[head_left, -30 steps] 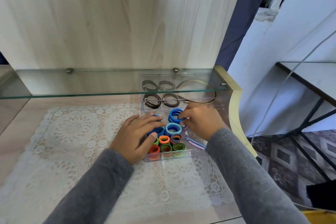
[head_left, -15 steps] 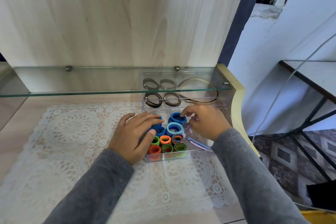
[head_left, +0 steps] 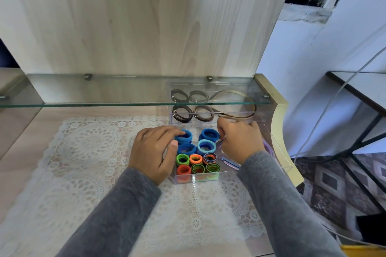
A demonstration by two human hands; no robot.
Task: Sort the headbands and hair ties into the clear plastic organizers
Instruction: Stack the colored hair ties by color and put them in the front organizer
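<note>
A clear plastic organizer (head_left: 200, 178) sits on the lace mat and holds several rolled hair ties: blue ones (head_left: 210, 133) at the back, green, orange and red ones (head_left: 183, 170) in front. My left hand (head_left: 154, 152) rests on its left wall, fingertips touching a blue hair tie (head_left: 184, 136). My right hand (head_left: 240, 142) is in the right compartment, fingers curled and pinching the thin end of a lilac headband (head_left: 229, 162), which runs under the hand. A second clear organizer (head_left: 259, 120) behind holds dark hair ties (head_left: 182, 113) and a thin brown headband (head_left: 240, 116).
A glass shelf (head_left: 104, 104) hangs low over the back organizer. A white lace mat (head_left: 94, 152) covers the wooden top. The cream raised edge (head_left: 279, 131) of the unit stands just right of the organizers. A wooden panel forms the back wall.
My right hand has left the dark blue hair tie in the back row and moved right and down into the headband compartment. My left hand has stayed on the organizer's left wall.
</note>
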